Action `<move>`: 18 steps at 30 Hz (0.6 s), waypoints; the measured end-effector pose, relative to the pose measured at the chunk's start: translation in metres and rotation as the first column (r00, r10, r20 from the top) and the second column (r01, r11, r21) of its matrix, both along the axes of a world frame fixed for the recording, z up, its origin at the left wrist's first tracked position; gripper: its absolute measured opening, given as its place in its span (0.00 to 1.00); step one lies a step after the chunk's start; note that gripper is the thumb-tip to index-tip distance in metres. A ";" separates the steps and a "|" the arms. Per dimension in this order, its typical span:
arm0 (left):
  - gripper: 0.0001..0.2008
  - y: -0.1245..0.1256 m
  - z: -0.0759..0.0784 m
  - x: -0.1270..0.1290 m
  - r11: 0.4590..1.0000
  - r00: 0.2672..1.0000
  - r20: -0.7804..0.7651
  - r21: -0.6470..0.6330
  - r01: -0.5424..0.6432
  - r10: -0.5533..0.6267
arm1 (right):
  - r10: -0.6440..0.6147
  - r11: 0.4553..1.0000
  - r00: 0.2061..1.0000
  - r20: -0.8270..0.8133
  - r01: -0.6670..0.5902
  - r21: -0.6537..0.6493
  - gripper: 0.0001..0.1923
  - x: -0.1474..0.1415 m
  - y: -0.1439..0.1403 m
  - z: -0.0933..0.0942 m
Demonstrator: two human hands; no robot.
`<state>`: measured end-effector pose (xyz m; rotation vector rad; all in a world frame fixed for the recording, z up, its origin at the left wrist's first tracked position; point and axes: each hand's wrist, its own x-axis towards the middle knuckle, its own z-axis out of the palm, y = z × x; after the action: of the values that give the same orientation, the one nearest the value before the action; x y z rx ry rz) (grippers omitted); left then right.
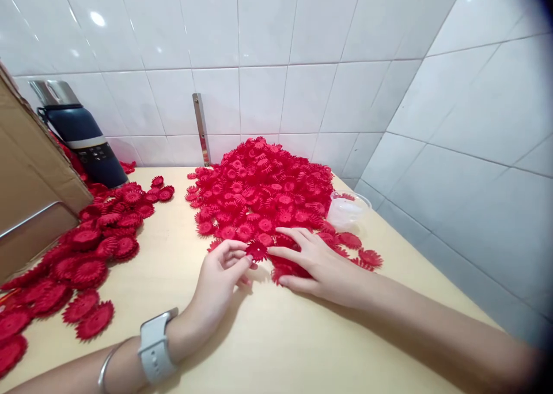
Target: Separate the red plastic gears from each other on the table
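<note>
Between thumb and index finger, my left hand [225,270] pinches the edge of a red fringed disc [258,251] with a small hole at its centre. My right hand [313,261] reaches in from the right with its fingers spread over more red discs [287,271] at the front of a large heap. One of its fingertips is close to the held disc; whether they touch I cannot tell. Behind both hands rises the heap of red fringed discs [263,186], piled against the tiled wall.
A clear plastic tub [347,212] stands right of the heap. Stacked red discs [88,256] spread along the left side, beside a cardboard box [34,169] and a dark blue bottle [93,143]. A metal strip [201,130] stands by the white tiled wall [263,94].
</note>
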<state>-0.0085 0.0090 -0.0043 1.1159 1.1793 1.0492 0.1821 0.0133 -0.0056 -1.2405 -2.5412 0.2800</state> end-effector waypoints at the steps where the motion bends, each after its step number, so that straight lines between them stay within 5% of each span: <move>1: 0.06 0.000 -0.001 -0.001 1.000 1.000 -0.001 0.006 0.005 -0.005 | -0.008 1.000 1.000 -0.011 0.008 0.020 0.15 -0.003 0.003 -0.002; 8: 0.05 -0.001 -0.002 -0.001 1.000 1.000 -0.007 0.016 0.018 -0.018 | -0.070 0.983 0.989 -0.127 0.090 0.162 0.07 -0.018 0.041 0.007; 15: 0.06 -0.001 -0.001 -0.002 1.000 1.000 0.000 0.018 0.018 -0.018 | -0.229 0.938 0.960 -0.160 0.262 0.227 0.19 -0.025 0.115 0.049; 18: 0.05 -0.001 -0.002 -0.002 1.000 1.000 -0.006 0.021 0.012 -0.012 | -0.244 0.945 0.962 -0.124 0.265 0.192 0.25 -0.027 0.122 0.058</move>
<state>-0.0109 0.0077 -0.0060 1.1420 1.1668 1.0521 0.1555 0.1356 0.0522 -1.4143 -2.2286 0.0165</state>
